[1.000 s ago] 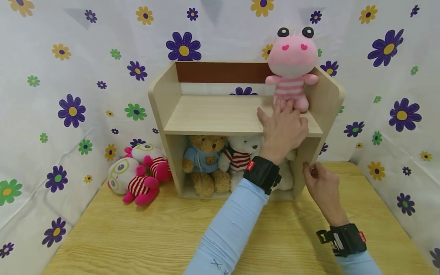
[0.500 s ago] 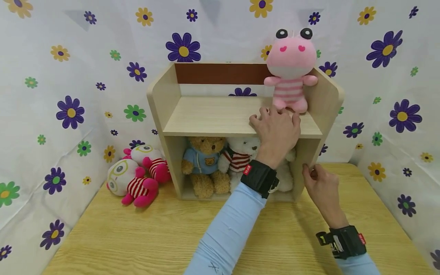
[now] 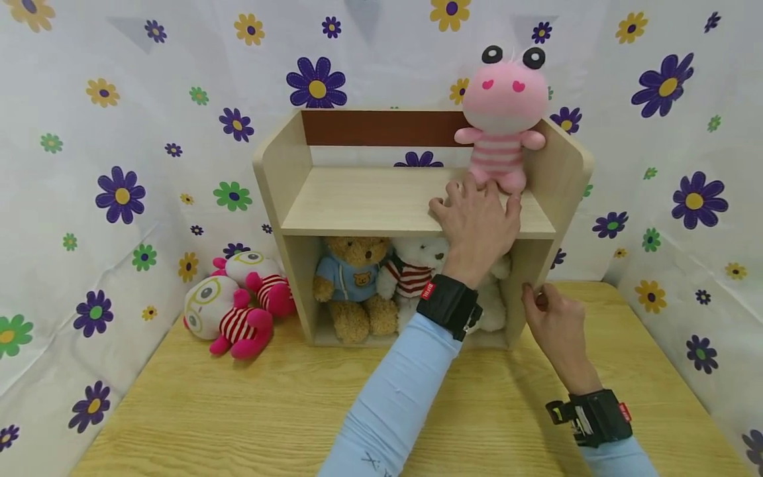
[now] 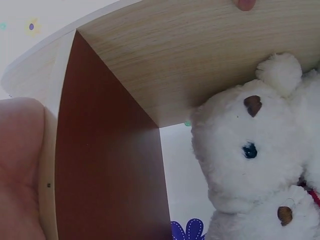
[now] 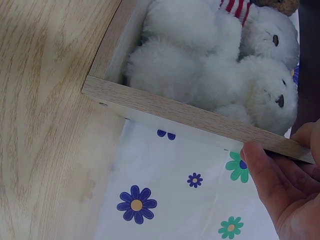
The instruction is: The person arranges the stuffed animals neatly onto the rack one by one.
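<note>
On the upper shelf at the right sits a pink plush frog [image 3: 505,96] with black-and-white eyes and a striped body. My left hand [image 3: 479,225] reaches over the shelf's front edge, and its slightly bent fingertips touch the frog's feet. In the left wrist view only part of the left hand [image 4: 19,170] shows, beside the board's edge. My right hand [image 3: 557,324] pinches the front edge of the wooden shelf unit's right side panel [image 3: 527,278]; the right wrist view shows the fingers and thumb on either side of that panel [image 5: 200,116].
Below sit a brown bear [image 3: 359,291] in blue, a white bear [image 3: 417,268] in red stripes, and another white bear [image 3: 489,305] partly behind my left arm. Two pink-and-white plush toys [image 3: 241,311] lie on the wooden table [image 3: 238,411] left of the unit. Flowered cloth hangs behind.
My left hand drew back from the frog's feet toward the shelf's front edge, then its fingertips came up against the feet again. The frog has shifted slightly. My right hand stays on the panel.
</note>
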Demonstrator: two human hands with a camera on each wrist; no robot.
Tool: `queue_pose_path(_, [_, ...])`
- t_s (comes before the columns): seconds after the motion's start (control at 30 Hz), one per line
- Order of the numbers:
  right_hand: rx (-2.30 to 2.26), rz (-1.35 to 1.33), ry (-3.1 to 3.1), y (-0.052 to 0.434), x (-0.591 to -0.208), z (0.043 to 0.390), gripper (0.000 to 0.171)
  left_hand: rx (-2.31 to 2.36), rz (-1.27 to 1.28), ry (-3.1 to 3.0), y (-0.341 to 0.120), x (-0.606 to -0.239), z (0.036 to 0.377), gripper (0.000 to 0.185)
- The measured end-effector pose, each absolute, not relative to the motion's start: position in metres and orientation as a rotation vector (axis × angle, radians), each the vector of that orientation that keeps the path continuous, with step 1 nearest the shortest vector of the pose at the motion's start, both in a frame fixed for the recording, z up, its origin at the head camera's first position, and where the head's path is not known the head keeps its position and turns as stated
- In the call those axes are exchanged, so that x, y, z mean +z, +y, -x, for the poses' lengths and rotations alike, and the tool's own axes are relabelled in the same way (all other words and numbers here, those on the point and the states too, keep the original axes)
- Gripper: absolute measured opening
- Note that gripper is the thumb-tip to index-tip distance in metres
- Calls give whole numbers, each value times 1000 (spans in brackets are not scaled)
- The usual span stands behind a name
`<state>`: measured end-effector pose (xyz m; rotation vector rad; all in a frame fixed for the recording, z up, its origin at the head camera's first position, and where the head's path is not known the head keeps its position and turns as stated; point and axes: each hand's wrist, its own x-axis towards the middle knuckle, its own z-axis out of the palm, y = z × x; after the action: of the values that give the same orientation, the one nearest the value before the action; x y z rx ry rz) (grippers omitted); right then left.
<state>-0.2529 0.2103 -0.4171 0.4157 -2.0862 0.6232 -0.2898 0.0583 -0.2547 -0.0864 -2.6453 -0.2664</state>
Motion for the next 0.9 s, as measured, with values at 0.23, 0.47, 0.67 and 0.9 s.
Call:
queue_pose_path(0.23, [625,-412,-2079,209,-418,252,21,-284,116,-2572,58,-257,291,48])
queue_pose_path(0.47, [646,-419,-2077,210,-417,251,18,-350,255,-2531,56,-253,285,43])
queue_pose_path(0.67, [644,-425,-2072,209,-416,251,18,-332,523,-2324,48,-259,270,34])
queue_pose_path(0.9, [624,-430,-2082,209,-417,250,17,-474,789,-2201,36,-268,251,31])
